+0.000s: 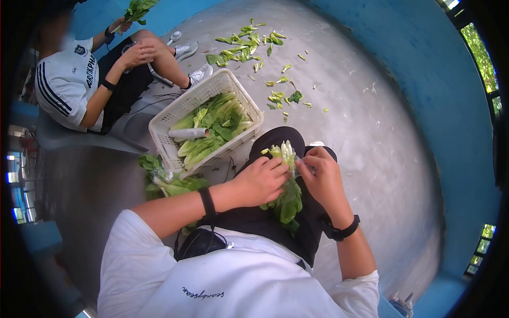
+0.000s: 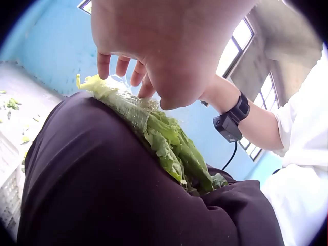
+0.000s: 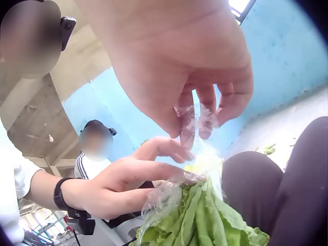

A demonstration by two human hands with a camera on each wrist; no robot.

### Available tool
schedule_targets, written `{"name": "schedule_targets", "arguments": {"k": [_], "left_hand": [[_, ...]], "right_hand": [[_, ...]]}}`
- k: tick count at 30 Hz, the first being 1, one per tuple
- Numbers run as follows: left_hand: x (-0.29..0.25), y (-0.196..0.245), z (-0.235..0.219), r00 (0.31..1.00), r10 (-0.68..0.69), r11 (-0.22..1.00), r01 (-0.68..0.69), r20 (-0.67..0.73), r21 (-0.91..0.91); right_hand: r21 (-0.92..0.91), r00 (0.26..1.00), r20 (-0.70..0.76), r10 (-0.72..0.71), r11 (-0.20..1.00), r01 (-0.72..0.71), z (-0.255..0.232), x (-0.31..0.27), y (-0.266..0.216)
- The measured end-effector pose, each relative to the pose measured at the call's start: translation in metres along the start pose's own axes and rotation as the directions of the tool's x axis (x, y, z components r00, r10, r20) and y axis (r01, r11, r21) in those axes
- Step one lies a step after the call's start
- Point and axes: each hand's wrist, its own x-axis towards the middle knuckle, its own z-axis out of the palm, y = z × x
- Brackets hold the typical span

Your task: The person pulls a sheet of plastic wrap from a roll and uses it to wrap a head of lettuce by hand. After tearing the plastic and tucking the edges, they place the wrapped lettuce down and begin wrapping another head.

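A bunch of leafy greens (image 1: 289, 201) lies across the person's lap, pale cut stems pointing away and leaves toward the body. Clear plastic wrap (image 3: 160, 199) goes around its middle. The left hand (image 1: 262, 183) rests over the bunch, its extended fingers pressing the wrap against the stalks. On the other side, the right hand (image 1: 322, 177) pinches a stretched end of the wrap between thumb and fingers, just above the stems in the right wrist view. In the left wrist view, the left palm hides part of the bunch (image 2: 169, 138).
A white plastic crate (image 1: 241, 84) of greens stands ahead to the left, a roll of wrap (image 1: 188, 133) lying on them. Wrapped greens (image 1: 180, 185) lie beside it. Trimmed leaves (image 1: 244, 50) litter the floor. Another person (image 1: 69, 79) sits at left, holding greens.
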Motion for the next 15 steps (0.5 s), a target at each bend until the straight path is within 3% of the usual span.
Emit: {"name": "schedule_targets", "arguments": {"k": [2,5,8,11,14,15], "left_hand": [[0.000,0.000,-0.003,0.999,-0.003,0.999,0.005,0.036,-0.049],[0.000,-0.001,-0.009,1.000,0.006,0.995,-0.007,-0.006,-0.104],[-0.003,-0.003,-0.014,0.999,0.032,0.992,-0.031,0.002,-0.123],[-0.007,-0.010,-0.005,0.993,0.051,0.956,-0.080,-0.109,-0.283],[-0.007,-0.023,-0.011,0.973,-0.136,0.766,0.222,0.185,-0.603],[-0.001,-0.028,-0.021,0.950,-0.232,0.680,0.311,0.207,-0.664]], "right_hand": [[0.005,0.991,0.126,0.045,0.999,-0.046,-0.003,0.005,0.001],[0.328,0.886,0.358,0.296,0.848,-0.416,0.006,0.007,0.000],[0.396,0.871,0.391,0.298,0.800,-0.451,0.019,0.011,0.005],[0.575,0.864,0.424,0.272,0.656,-0.489,0.035,0.009,0.031],[0.646,0.794,0.559,0.239,0.474,-0.598,0.030,0.011,0.030],[0.631,0.778,0.573,0.259,0.466,-0.620,0.029,0.011,0.029]]}}
